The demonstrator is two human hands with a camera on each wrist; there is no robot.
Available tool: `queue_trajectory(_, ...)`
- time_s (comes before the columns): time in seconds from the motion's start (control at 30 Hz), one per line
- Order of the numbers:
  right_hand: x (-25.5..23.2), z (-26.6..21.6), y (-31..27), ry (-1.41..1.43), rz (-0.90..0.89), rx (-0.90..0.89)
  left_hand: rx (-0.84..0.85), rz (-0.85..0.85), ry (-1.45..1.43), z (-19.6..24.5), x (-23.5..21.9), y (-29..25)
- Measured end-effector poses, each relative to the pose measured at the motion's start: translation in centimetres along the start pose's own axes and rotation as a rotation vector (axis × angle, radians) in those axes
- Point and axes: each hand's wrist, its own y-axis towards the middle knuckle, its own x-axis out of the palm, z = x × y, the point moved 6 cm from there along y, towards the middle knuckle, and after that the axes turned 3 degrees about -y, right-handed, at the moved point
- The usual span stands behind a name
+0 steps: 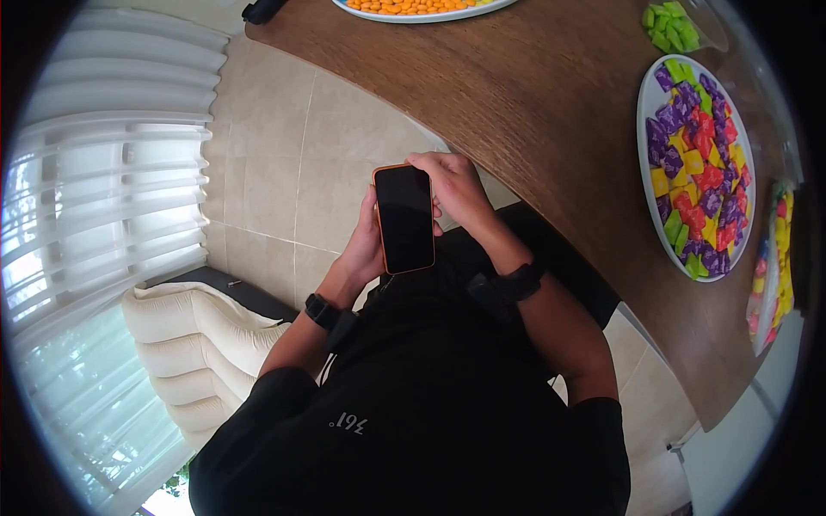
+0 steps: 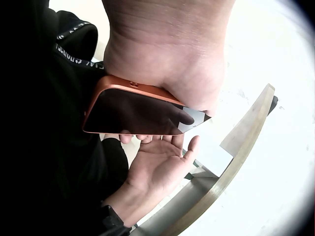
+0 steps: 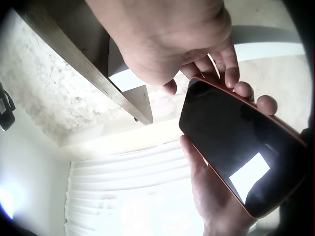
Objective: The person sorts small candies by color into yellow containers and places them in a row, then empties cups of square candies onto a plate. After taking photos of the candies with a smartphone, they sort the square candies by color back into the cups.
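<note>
A phone [image 1: 406,219] with a black screen and an orange case is held upright in front of the body. The left hand [image 1: 366,238] grips it from behind, thumb along one long edge and fingertips [image 3: 267,104] round the other. Beside the upper right edge is the right hand [image 1: 460,191], its fingers touching the case near the corner. In the left wrist view the right hand [image 2: 160,162] shows its palm, fingers loosely extended next to the phone [image 2: 133,113]. The left palm lies against the back of the phone [image 3: 231,132] in the right wrist view.
A brown table [image 1: 551,112] curves along the right. On it are an oval plate [image 1: 644,163] of wrapped sweets, a plate [image 1: 430,17] of orange sweets, a container [image 1: 712,30] with green sweets and a clear bag [image 1: 772,275]. A cream cushioned seat [image 1: 185,344] stands left.
</note>
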Motion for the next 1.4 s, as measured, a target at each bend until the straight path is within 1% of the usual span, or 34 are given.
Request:
queue_trajectory(0.07,0.1,-0.3,0.1,0.009,-0.005,-0.036,0.005,0.029,0.006,0.0,0.2,-0.1)
queue_trajectory(0.13,0.2,-0.2,0.2,0.037,-0.010,-0.022,0.011,0.058,0.012,0.1,0.2,-0.1)
queue_trajectory(0.2,0.2,0.0,0.3,0.063,-0.015,-0.010,0.004,0.019,-0.002,0.0,0.1,0.1)
queue_trajectory(0.27,0.0,0.0,0.4,-0.005,0.000,-0.040,0.003,0.000,-0.017,-0.2,-0.4,0.3)
queue_trajectory(0.4,-0.2,0.2,0.4,-0.022,0.011,-0.022,0.016,-0.050,-0.016,-0.2,-0.4,0.5)
queue_trajectory(0.5,-0.2,0.6,0.6,-0.022,-0.013,-0.010,0.002,-0.039,0.063,0.1,-0.2,0.2)
queue_trajectory(0.53,-0.3,0.6,0.8,-0.042,0.029,-0.049,0.003,-0.040,0.063,0.1,0.0,-0.1)
queue_trajectory(0.57,-0.4,0.6,0.9,-0.062,0.071,-0.088,0.056,0.068,0.189,0.3,-0.5,-0.5)
queue_trajectory(0.6,-0.5,0.9,1.1,-0.062,0.071,-0.088,0.109,0.178,0.314,0.7,-1.0,-1.1)
queue_trajectory(0.63,-0.7,1.2,1.2,-0.076,0.083,-0.077,0.109,0.180,0.314,0.8,-1.6,-1.7)
queue_trajectory(0.7,-0.6,1.4,1.3,-0.086,0.093,-0.064,0.133,0.216,0.635,1.3,-3.1,-2.9)
queue_trajectory(0.73,-0.5,1.3,1.1,-0.064,0.088,-0.050,0.131,0.219,0.635,1.1,-3.3,-3.2)
queue_trajectory(0.8,-0.3,1.4,0.8,-0.043,0.083,-0.033,0.114,0.163,0.600,0.5,-3.2,-3.7)
queue_trajectory(0.83,0.0,1.1,0.8,-0.078,0.059,-0.118,0.115,0.164,0.598,0.3,-3.5,-3.9)
queue_trajectory(0.87,0.3,0.7,0.8,-0.113,0.034,-0.204,0.154,0.155,0.746,0.2,-3.8,-4.0)
queue_trajectory(0.9,0.5,0.5,0.8,-0.173,0.010,-0.242,0.193,0.146,0.893,0.5,-3.4,-4.1)
queue_trajectory(1.0,0.7,0.5,0.5,-0.181,0.015,-0.288,0.208,0.134,0.964,0.9,-2.3,-4.6)
queue_trajectory(1.03,0.7,0.6,0.8,-0.180,0.011,-0.288,0.208,0.138,0.964,0.7,-2.3,-4.6)
queue_trajectory(1.1,0.4,0.9,1.2,-0.105,-0.009,-0.240,0.290,0.207,1.047,0.6,-2.0,-4.6)
queue_trajectory(1.13,0.4,0.8,1.1,-0.106,-0.005,-0.238,0.288,0.203,1.045,0.5,-2.0,-4.6)
queue_trajectory(1.2,0.0,1.5,1.1,-0.010,0.047,-0.078,0.308,0.183,0.970,0.5,-1.7,-4.3)
queue_trajectory(1.4,-0.3,2.5,1.6,-0.029,0.028,0.000,0.220,0.186,0.924,0.4,-1.8,-4.3)
